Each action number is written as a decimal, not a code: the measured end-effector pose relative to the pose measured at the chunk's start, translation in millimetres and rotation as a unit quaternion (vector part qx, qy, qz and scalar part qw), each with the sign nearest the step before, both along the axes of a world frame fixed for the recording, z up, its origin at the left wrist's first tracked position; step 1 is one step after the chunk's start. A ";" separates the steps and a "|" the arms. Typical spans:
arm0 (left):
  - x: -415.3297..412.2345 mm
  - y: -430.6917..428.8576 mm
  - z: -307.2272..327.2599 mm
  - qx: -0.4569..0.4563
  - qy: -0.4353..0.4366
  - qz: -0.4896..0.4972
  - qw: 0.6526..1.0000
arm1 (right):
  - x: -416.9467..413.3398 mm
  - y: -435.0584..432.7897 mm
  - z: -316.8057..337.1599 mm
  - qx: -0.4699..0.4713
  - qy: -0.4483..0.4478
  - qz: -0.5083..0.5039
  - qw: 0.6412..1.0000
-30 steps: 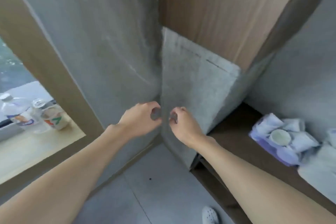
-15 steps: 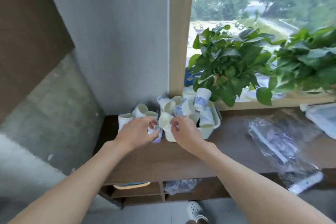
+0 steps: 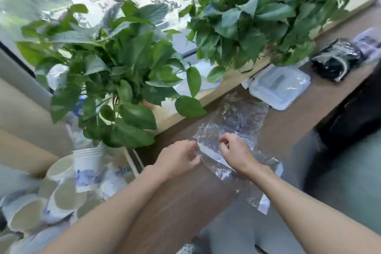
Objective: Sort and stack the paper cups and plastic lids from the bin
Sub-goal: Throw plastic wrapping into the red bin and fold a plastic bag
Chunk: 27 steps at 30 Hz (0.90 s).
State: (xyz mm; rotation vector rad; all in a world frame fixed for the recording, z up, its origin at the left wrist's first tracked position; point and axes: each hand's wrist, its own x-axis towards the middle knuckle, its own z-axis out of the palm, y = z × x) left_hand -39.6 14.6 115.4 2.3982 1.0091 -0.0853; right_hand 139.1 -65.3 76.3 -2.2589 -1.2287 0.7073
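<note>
The clear plastic bag (image 3: 237, 117) is thin and slick, and its near end hangs over the front edge of the wooden shelf (image 3: 185, 192). If I pull it carelessly it could slide off onto the floor, or tear where I hold it. My left forearm also lies close beside the cups, so a sweep to the left could knock them over.

My right hand (image 3: 237, 155) pinches the bag near its left edge, fingers curled round the film. My left hand (image 3: 178, 161) is curled at that same edge, but the blur keeps me from telling whether it has hold of the bag or only touches it.

The paper cups (image 3: 68, 192) lie well to the left of both hands, at the near left. Most are loose and tipped on their sides, and one short stack (image 3: 87, 161) stands upright among them. The white rim of the bin (image 3: 132, 161) shows between the cups and my left hand. A leafy plant (image 3: 123, 80) hangs over the far side of the cups. I see no lids plainly, and I cannot tell what the bag holds.
</note>
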 end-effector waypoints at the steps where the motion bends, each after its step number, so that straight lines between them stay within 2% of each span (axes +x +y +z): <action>1: 18.9 6.1 -13.6 -0.002 0.011 -0.012 1.000 | 17.0 -1.0 -12.2 -0.012 0.004 -0.015 1.000; 9: 133.0 40.5 -121.6 0.050 0.069 -0.084 0.993 | 94.0 -31.0 -97.7 -0.112 -0.040 -0.062 0.991; 12: 156.1 43.0 -151.2 0.051 0.120 -0.115 0.985 | 101.0 -44.3 -123.6 -0.119 0.006 -0.074 0.990; 15: 161.5 44.2 -169.8 0.102 0.154 -0.133 0.974 | 99.3 -54.4 -135.4 -0.130 0.021 -0.072 0.989; 20: 150.6 46.9 -176.9 0.158 0.154 -0.128 0.967 | 96.1 -64.1 -141.2 -0.163 -0.003 -0.044 0.986; 24: 134.1 51.2 -178.3 0.189 0.144 -0.112 0.965 | 93.8 -66.2 -150.1 -0.178 -0.043 -0.018 0.983; 27: 119.6 54.5 -182.3 0.224 0.098 -0.134 0.960 | 91.6 -66.0 -151.0 -0.197 -0.068 -0.002 0.978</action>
